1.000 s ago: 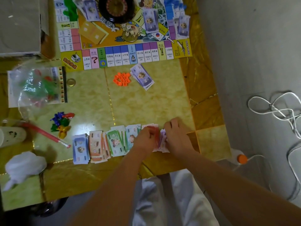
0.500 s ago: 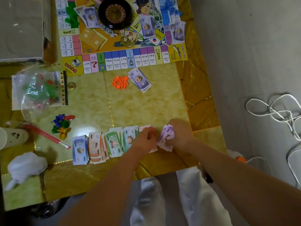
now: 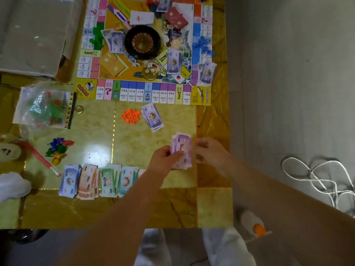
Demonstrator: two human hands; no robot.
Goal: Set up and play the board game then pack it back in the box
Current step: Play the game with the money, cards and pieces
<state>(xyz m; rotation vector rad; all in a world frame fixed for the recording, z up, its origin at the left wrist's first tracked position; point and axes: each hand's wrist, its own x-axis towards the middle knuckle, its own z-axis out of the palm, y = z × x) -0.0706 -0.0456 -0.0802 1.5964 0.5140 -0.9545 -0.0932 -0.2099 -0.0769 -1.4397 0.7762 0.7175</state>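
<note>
Pinching purple notes [image 3: 182, 148] in L grip [image 3: 165, 156] mid-frame, held above tabletop [image 3: 153, 208], prob. for counting; R grip [image 3: 209, 152] at stack's right edge, blurred, can't tell if closed.

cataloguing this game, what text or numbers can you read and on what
"2400": board near-edge square
"?": pink square beside it
"3000", "2200", "3000", "2000", "1200", "1000", "600", "1800": squares further along that edge
Chinese characters, banknotes: too blurred to read
</note>
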